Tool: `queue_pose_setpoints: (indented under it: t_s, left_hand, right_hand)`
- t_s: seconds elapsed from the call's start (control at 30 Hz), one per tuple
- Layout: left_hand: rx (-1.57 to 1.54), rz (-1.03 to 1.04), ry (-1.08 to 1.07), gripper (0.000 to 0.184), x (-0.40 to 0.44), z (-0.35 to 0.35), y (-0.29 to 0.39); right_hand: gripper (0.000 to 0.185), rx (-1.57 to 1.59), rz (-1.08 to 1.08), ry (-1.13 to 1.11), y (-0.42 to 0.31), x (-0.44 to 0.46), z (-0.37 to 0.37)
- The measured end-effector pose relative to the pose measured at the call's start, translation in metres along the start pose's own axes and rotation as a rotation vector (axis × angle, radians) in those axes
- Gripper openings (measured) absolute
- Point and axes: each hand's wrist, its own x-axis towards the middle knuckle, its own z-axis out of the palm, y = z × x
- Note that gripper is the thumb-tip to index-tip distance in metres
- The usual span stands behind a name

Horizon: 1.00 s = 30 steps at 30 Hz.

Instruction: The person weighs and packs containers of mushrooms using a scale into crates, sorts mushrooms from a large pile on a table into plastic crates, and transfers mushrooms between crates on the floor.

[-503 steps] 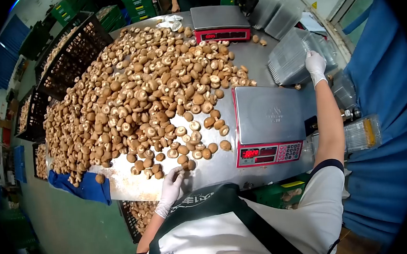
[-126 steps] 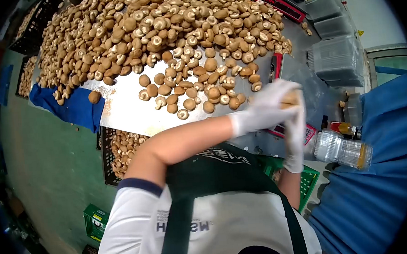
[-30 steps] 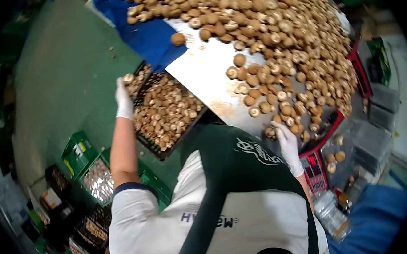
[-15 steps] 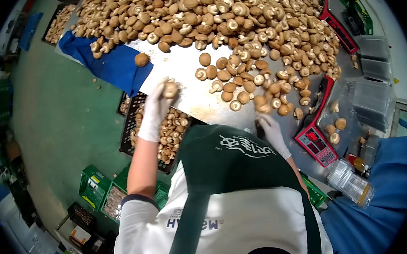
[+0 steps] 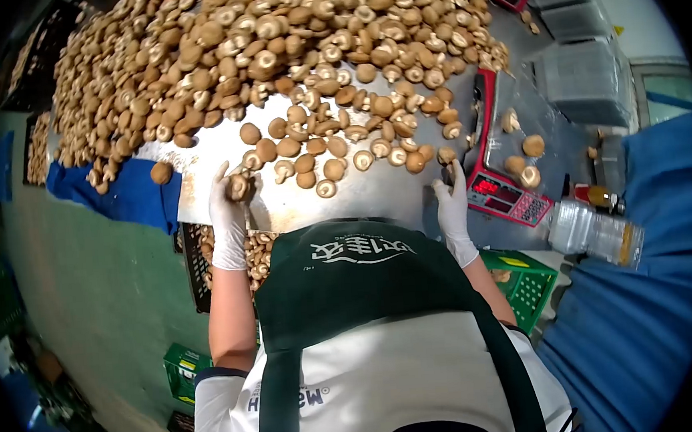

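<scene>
And there it was, front and centre: big white Chinese characters across the dark green apron (image 5: 351, 284), upside down to the camera, with smaller marks beneath too fine to read! On the white shirt (image 5: 396, 365), a capital H peeked out at one side of the apron strap (image 5: 284, 397) and what looked like an M at the other, a tiny ringed mark beside it, the middle of the word covered. Over on the near scale (image 5: 514, 204), red digits glowed on the display (image 5: 486, 184), too blurred to call, and the pink keypad (image 5: 532, 209) carried characters too small to make out.
</scene>
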Motion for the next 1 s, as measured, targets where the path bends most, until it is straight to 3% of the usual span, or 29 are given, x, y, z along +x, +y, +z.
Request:
queue_pose_setpoints:
  t_s: [0.1,0.3,0.33,0.4,0.53,0.63,0.73,0.9,1.0]
  left_hand:
    - [0.150,0.004,0.062,0.042,0.002,0.005,-0.009]
    - [0.325,0.052,0.013,0.058,0.001,0.025,-0.036]
    - [0.258,0.036,0.016,0.058,-0.001,0.032,-0.038]
    - [0.212,0.021,0.034,0.059,-0.004,0.040,-0.040]
    - [0.261,0.000,0.048,0.059,-0.013,0.048,-0.043]
    - [0.244,0.015,0.048,0.059,-0.021,0.049,-0.047]
    - [0.216,0.034,0.062,0.057,-0.026,0.048,-0.047]
    - [0.234,0.002,0.042,0.053,-0.030,0.038,-0.047]
    - [0.240,0.023,0.044,0.050,-0.035,0.049,-0.041]
  right_hand:
    - [0.073,0.035,0.136,-0.028,0.007,-0.008,0.001]
    - [0.078,0.136,-0.006,-0.055,-0.010,0.013,0.052]
    - [0.076,0.143,0.025,-0.073,-0.014,0.022,0.060]
    - [0.076,0.069,-0.124,-0.068,-0.003,0.046,0.078]
    - [0.083,0.169,-0.048,-0.177,-0.055,0.073,0.089]
    - [0.079,0.049,-0.174,-0.177,-0.050,0.098,0.097]
    - [0.078,0.131,-0.095,-0.285,-0.051,0.099,0.085]
    - [0.055,0.768,0.227,-0.547,-0.044,0.084,0.049]
    - [0.055,1.021,0.409,-0.563,-0.031,0.080,0.042]
